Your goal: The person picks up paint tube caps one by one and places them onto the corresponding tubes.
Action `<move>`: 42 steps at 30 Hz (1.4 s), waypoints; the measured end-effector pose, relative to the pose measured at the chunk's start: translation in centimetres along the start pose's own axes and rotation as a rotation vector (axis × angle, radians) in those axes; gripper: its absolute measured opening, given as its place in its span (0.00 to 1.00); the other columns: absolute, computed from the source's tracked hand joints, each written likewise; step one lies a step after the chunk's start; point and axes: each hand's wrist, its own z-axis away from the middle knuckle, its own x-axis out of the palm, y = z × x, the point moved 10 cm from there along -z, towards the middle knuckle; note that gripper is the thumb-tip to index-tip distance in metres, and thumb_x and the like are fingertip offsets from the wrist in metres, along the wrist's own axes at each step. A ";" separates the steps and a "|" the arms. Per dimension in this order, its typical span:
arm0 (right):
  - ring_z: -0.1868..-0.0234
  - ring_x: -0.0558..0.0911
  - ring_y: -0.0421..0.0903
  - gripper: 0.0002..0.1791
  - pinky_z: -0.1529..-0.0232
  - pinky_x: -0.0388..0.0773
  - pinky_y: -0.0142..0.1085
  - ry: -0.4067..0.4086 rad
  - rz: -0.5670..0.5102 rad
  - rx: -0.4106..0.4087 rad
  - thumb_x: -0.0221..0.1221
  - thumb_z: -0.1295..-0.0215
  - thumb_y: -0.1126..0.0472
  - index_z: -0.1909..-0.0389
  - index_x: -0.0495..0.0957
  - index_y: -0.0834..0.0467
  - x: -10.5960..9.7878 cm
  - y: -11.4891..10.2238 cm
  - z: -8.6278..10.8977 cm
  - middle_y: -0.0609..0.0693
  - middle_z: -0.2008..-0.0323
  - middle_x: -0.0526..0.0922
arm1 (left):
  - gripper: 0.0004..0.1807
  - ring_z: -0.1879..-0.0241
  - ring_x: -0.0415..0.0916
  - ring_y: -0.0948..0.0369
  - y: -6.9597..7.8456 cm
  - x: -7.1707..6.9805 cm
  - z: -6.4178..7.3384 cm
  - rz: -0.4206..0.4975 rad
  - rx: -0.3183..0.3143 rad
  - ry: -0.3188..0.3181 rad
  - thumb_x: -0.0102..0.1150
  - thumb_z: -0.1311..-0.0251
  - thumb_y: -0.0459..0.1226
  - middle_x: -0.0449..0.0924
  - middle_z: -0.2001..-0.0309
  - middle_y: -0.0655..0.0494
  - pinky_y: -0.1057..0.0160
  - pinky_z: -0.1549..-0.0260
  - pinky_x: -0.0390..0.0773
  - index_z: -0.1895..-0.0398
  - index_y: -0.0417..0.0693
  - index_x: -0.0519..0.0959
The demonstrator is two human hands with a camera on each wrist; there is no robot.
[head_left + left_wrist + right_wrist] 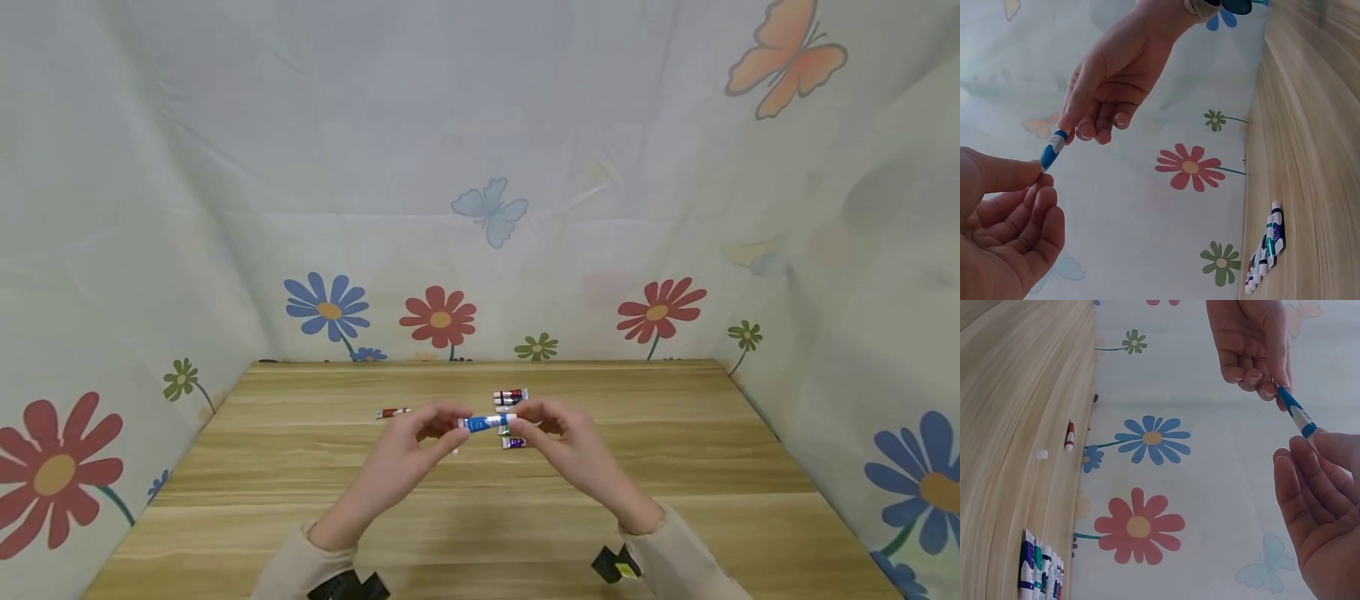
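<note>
A small blue and white paint tube (486, 423) is held level above the table between both hands. My left hand (401, 458) pinches its flat crimped end between thumb and fingertips. My right hand (573, 446) pinches the other end, where the cap would sit; the fingertips hide it. In the right wrist view the blue tube (1296, 412) slants between the two hands. Behind the hands, several paint tubes (513, 443) lie side by side in a row on the table, partly covered by my right hand in the head view.
A single red-brown tube (392, 412) lies apart, left of the row. Near it is a small white piece (1042, 454) on the wooden table (480, 533). A pale curtain (375, 125) printed with flowers and butterflies surrounds the table at the back and sides.
</note>
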 end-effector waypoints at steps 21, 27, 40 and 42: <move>0.66 0.84 0.46 0.13 0.65 0.83 0.35 0.026 -0.041 0.157 0.64 0.30 0.56 0.54 0.84 0.61 -2.0 3.9 -0.5 0.54 0.62 0.87 | 0.12 0.67 0.78 0.57 -3.3 2.5 -3.2 0.076 -0.086 0.041 0.68 0.36 0.43 0.83 0.65 0.57 0.64 0.70 0.76 0.55 0.47 0.85; 0.64 0.85 0.47 0.14 0.65 0.83 0.36 0.024 -0.045 0.184 0.64 0.30 0.55 0.52 0.84 0.61 -2.4 5.4 -0.7 0.55 0.60 0.87 | 0.12 0.66 0.79 0.59 -3.6 3.5 -4.2 0.050 -0.071 0.029 0.66 0.34 0.41 0.84 0.64 0.57 0.63 0.68 0.78 0.53 0.45 0.84; 0.62 0.84 0.48 0.12 0.66 0.83 0.36 -0.005 -0.042 0.285 0.65 0.31 0.57 0.56 0.84 0.62 -2.2 9.6 -0.6 0.59 0.60 0.86 | 0.07 0.72 0.74 0.62 -6.7 6.8 -5.3 0.007 -0.050 -0.051 0.65 0.34 0.36 0.82 0.67 0.55 0.67 0.76 0.74 0.59 0.41 0.82; 0.64 0.84 0.49 0.11 0.66 0.83 0.37 -0.018 -0.032 0.292 0.65 0.31 0.58 0.57 0.84 0.62 -2.1 10.2 -0.5 0.58 0.62 0.86 | 0.07 0.71 0.75 0.63 -7.3 7.4 -5.3 -0.002 -0.053 -0.058 0.65 0.34 0.34 0.82 0.66 0.55 0.67 0.75 0.75 0.59 0.39 0.82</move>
